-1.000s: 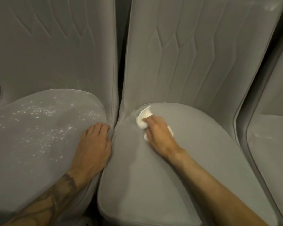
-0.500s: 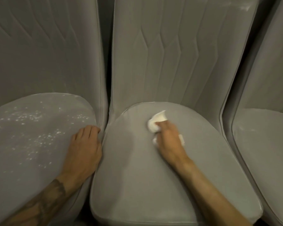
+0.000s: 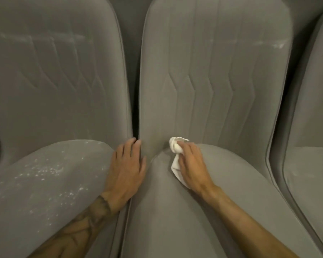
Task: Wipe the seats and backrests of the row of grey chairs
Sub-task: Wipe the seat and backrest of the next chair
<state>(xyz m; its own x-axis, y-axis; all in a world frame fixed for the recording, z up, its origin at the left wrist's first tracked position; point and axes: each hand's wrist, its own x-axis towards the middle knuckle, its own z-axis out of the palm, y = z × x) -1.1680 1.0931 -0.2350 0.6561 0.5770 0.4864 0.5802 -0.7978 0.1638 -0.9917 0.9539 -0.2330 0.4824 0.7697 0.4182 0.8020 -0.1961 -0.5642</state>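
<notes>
**Cloth pushed into the seat's rear seam**

The white cloth (image 3: 176,146) sits at the back edge of the middle seat (image 3: 175,211), touching the backrest (image 3: 213,81), probably to clear the crease. The right hand (image 3: 192,164) has its fingers grasping the cloth. The left hand (image 3: 127,168), fingers released flat, braces on the speckled left seat (image 3: 45,183). Half a second ago the cloth lay farther forward.

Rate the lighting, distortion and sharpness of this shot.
Head view: dim, flat light, soft shadows; wide-angle lens bows the middle backrest; white cloth in the right hand is the brightest patch; specks on the left seat read clearly.
</notes>
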